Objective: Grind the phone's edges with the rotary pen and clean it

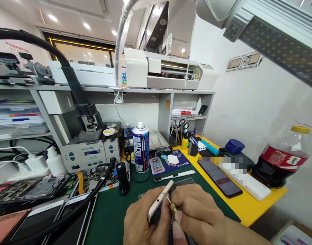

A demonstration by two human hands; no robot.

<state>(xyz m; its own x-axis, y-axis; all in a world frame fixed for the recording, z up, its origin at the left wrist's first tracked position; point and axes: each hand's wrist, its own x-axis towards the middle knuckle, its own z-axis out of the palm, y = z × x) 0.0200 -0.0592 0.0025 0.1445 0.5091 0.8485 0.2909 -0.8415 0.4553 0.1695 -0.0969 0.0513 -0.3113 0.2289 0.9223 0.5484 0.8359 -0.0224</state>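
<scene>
My left hand point(143, 214) is closed around a slim, light-coloured phone point(159, 200), held tilted with one narrow edge facing up. Small holes show along that edge. In my right hand point(199, 211), the fingers pinch a slender hand tool with a brass collar point(173, 206) and a thin pointed tip. Its tip is at the phone's side, close to my left thumb; whether it touches cannot be made out. Beneath both hands lies a dark perforated pad point(185, 182). A white brush point(175, 175) with dark bristles rests just beyond it.
A blue spray can point(141, 148) and a black flashlight-like cylinder point(122, 178) stand on the green mat point(110, 211). To the left are a grey soldering station point(91, 154) and several phones. A dark phone point(219, 178) and a cola bottle point(281, 156) are at right. A lamp point(281, 44) hangs overhead.
</scene>
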